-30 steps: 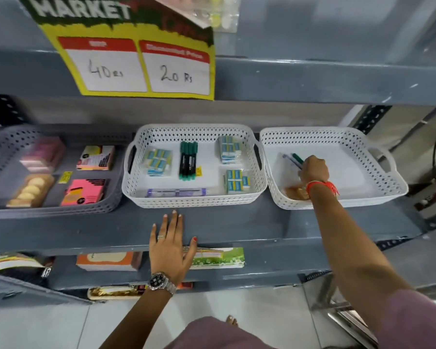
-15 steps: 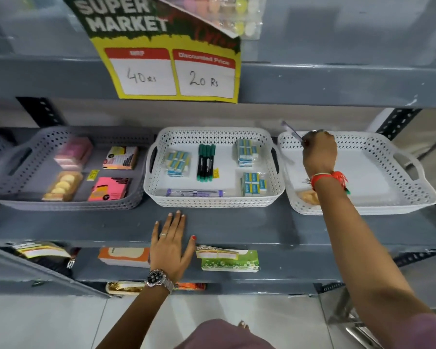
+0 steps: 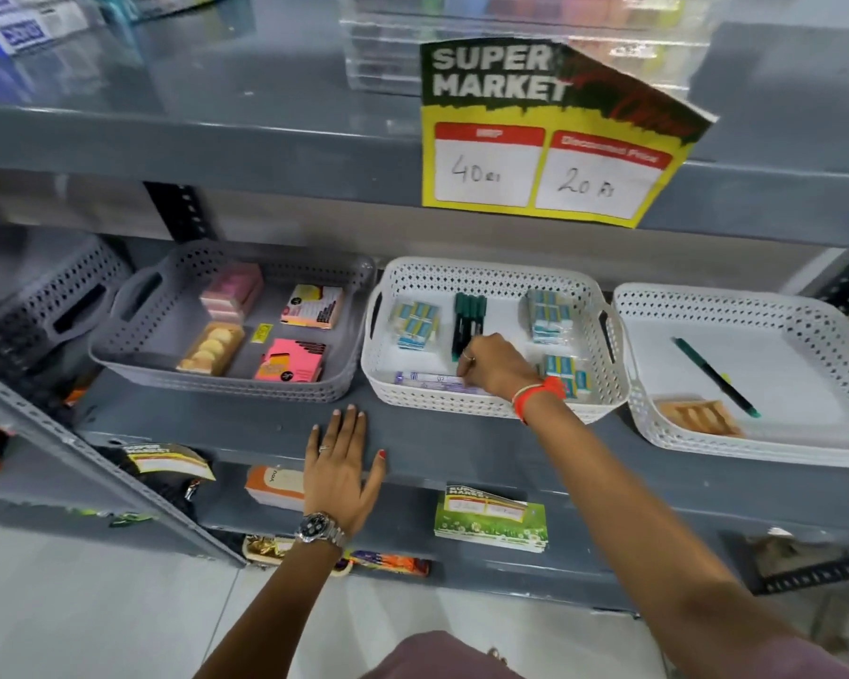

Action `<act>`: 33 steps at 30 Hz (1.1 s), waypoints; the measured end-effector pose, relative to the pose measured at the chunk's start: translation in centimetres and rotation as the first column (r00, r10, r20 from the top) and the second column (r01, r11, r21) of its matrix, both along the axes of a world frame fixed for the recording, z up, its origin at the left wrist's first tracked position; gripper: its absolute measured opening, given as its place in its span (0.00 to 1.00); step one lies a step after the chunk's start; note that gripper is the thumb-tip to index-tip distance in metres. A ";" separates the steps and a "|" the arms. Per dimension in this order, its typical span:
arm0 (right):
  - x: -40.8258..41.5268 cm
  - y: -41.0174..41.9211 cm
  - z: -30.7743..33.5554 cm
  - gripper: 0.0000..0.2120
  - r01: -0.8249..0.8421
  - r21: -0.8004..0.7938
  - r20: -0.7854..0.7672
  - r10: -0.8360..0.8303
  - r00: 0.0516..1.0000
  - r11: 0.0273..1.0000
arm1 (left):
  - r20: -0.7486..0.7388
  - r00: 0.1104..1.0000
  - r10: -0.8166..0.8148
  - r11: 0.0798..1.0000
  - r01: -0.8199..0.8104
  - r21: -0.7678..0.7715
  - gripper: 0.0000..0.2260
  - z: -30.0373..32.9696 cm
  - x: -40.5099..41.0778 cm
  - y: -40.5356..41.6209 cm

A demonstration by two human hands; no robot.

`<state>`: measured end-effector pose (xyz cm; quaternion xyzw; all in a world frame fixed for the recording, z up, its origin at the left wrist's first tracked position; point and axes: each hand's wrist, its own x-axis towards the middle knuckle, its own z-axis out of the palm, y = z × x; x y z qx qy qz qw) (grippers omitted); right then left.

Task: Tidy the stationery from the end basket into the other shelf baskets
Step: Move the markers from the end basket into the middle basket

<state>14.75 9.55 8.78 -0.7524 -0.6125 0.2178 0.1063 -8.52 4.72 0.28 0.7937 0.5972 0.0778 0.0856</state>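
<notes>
A person's right hand (image 3: 493, 367), fingers curled over the middle basket (image 3: 491, 409) with any grasp hidden, sits nearer than the flat, empty left hand (image 3: 341, 465) to the green marker (image 3: 714, 374) lying diagonally, well to the right, in the end basket (image 3: 805, 448).

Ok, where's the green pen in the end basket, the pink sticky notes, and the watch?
Green pen (image 3: 714, 375): head view, middle of barrel.
Pink sticky notes (image 3: 290, 360): head view, centre of top sheet.
Watch (image 3: 314, 526): head view, dial on left wrist.
</notes>
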 end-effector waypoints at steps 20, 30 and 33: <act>8.2 -3.4 3.5 0.10 0.433 0.507 -0.151 -0.418 0.896 0.745 | 0.062 0.998 -0.018 0.996 0.013 0.085 0.27 -1.1 0.3 0.2; 21.3 -7.6 0.1 0.13 0.706 0.242 0.006 -0.728 0.685 0.666 | 0.151 0.988 0.012 0.983 -0.039 0.178 0.28 -1.6 1.2 -0.1; 22.5 -8.2 -1.0 0.16 0.712 0.140 0.103 -0.725 0.681 0.688 | 0.166 0.986 0.032 0.979 -0.064 0.192 0.28 -1.7 1.2 -0.1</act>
